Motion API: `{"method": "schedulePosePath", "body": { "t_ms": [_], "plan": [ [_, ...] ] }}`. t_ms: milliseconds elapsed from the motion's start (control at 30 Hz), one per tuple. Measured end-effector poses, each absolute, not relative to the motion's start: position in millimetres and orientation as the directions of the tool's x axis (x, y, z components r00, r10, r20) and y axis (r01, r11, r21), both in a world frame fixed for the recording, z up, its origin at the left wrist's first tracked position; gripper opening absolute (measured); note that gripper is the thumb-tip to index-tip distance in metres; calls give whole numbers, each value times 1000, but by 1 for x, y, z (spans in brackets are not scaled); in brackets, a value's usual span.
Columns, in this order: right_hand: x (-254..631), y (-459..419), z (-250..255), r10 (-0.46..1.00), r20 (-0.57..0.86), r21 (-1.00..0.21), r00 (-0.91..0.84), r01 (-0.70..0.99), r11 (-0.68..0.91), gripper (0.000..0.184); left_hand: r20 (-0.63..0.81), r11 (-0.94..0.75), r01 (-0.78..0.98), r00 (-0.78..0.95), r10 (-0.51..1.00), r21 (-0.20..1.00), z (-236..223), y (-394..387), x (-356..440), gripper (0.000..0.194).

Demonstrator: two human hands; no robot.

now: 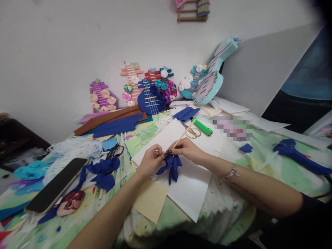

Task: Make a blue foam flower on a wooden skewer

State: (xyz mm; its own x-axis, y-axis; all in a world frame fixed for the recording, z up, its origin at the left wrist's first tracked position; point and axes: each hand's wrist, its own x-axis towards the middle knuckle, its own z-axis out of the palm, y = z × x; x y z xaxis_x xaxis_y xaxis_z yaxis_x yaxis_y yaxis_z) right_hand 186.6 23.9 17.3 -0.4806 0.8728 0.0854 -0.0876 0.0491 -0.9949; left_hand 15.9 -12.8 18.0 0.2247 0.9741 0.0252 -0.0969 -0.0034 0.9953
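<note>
Dark blue crepe-paper petals (171,168) hang in a loose flower-like bunch under my fingertips, over white paper sheets. My left hand (151,159) is closed, thumb and forefinger pinching the top of the bunch. From the other side my right hand (188,150) pinches at the same spot and holds a thin wooden stick (184,133), which slants up and away. Fingers hide where stick and petals meet. Just beyond lie gold-handled scissors (194,132) and a green utility knife (202,126).
A blue glue gun (301,157) lies at the right. On the left are a phone (57,185), a dark red case (71,203), blue paper scraps (103,169) and white shredded strands (74,150). Decorated craft guitars (149,98) lean on the wall; beige paper (151,199) lies near the front.
</note>
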Motion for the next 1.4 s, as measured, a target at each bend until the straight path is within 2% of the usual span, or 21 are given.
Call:
{"method": "schedulePosePath", "body": {
  "t_ms": [267, 367, 600, 700, 900, 1033, 1267, 1400],
  "plan": [
    [192, 26, 13, 872, 0, -988, -490, -135, -76, 24, 54, -85, 138, 213, 976, 987, 17, -12, 15, 28],
    [194, 26, 11, 862, -16, -985, -507, -142, -102, 24, 17, -54, 158, 228, 974, 986, 19, -11, 15, 26],
    [194, 25, 10, 862, -66, -979, -503, -136, -154, 23, 111, -154, 201, 209, 972, 967, 21, -10, 14, 26],
    [195, 27, 7, 857, -16, -987, -515, -131, -97, 23, 94, -144, 241, 206, 974, 960, 20, -10, 13, 24],
    [196, 30, 3, 853, 83, -995, -515, -84, 46, 24, 12, -56, 195, 216, 976, 979, 21, -11, 14, 24],
    [196, 28, 6, 859, 72, -996, -507, -89, 31, 24, 1, -33, 154, 204, 979, 987, 22, -12, 16, 24],
    [195, 28, 5, 846, 79, -990, -527, -139, 5, 25, 106, -135, 174, 165, 981, 975, 20, -12, 15, 19],
    [195, 28, 3, 844, 44, -988, -534, -150, -43, 27, 83, -108, 143, 171, 982, 984, 19, -12, 15, 18]
  ]
}}
